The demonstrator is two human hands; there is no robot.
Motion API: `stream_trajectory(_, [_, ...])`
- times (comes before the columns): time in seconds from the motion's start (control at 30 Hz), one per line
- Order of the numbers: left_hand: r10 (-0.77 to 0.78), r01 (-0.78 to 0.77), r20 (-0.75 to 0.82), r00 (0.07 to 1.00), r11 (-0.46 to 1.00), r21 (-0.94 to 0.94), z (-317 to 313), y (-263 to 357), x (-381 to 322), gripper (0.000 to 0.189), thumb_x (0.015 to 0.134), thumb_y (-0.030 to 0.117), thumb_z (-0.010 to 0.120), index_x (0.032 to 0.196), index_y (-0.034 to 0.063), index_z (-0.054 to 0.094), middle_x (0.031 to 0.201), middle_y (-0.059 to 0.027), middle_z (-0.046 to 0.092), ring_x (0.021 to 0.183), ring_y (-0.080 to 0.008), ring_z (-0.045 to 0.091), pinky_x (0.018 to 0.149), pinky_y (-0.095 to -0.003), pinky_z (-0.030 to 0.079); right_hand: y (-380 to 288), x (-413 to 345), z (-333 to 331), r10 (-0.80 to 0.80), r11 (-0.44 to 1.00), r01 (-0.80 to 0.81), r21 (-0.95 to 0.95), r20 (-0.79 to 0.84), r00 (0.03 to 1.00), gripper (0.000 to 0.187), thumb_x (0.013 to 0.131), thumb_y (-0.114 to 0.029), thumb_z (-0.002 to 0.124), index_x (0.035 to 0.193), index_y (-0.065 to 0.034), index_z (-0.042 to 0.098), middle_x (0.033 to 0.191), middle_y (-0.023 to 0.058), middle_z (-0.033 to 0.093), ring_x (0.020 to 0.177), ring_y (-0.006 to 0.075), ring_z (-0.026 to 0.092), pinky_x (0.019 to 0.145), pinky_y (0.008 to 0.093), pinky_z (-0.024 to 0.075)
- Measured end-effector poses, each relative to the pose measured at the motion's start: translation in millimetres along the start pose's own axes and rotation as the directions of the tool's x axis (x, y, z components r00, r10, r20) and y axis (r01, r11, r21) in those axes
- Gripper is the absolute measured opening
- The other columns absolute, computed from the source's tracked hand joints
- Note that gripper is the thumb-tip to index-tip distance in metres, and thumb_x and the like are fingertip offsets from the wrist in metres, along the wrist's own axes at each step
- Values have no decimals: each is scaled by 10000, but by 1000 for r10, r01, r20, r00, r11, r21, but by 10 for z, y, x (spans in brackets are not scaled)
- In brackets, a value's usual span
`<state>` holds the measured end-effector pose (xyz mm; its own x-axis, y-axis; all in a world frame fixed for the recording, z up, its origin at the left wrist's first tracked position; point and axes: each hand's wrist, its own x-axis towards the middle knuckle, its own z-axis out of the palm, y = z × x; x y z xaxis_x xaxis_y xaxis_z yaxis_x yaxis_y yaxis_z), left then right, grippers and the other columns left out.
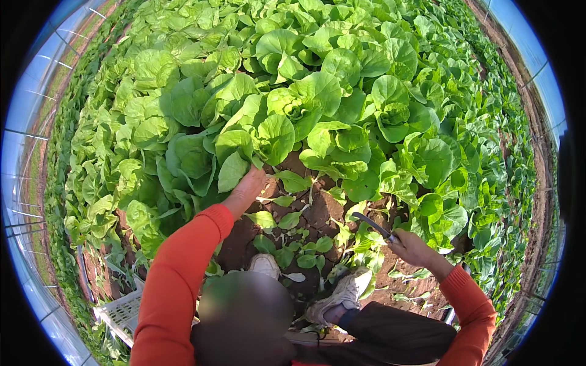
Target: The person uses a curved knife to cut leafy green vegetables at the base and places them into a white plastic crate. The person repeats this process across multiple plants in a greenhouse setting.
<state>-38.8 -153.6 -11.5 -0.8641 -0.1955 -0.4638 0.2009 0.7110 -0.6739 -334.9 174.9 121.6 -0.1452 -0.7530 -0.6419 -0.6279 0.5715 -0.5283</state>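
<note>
My left hand (251,183) reaches in at the base of a leafy green plant (276,137) at the near edge of the crop. Leaves cover its fingers, so I cannot see whether they grip the stem. Lower right, my right hand (410,248) is closed around the handle of a knife with a slightly curved blade (371,224). The blade points up and left, over bare soil and loose leaves, apart from the plant at my left hand. Cut or fallen leaves (293,219) lie scattered on the brown soil (327,206) between my hands.
Dense rows of leafy greens (293,59) spread ahead and to both sides. My shoes (343,293) stand on the soil among small leaves. A pale slatted plastic crate (120,315) sits at lower left. Clear sheeting on a hoop frame (27,183) curves along the sides.
</note>
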Motion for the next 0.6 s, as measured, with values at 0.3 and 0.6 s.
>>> stream_trajectory(0.3, [-38,39,-18,999,996,78,139,-183,-68,479,822,199,449,1243,-29,482,1242,-130,487,1177,-289,401,1020,-376,277,-1073,1708,1507,-86,707,152,690,-130,988,268,948,-284,465,922,-18,438,625,36,483,458,108,463,407,263,403])
stream_trajectory(0.6, [-93,85,-60,994,989,-123,148,-313,-55,332,794,195,505,1080,45,585,1116,-76,562,1142,-218,442,936,-327,316,-1535,2243,2235,90,610,112,784,-209,974,337,927,-289,474,908,47,494,766,272,578,738,444,564,657,476,428])
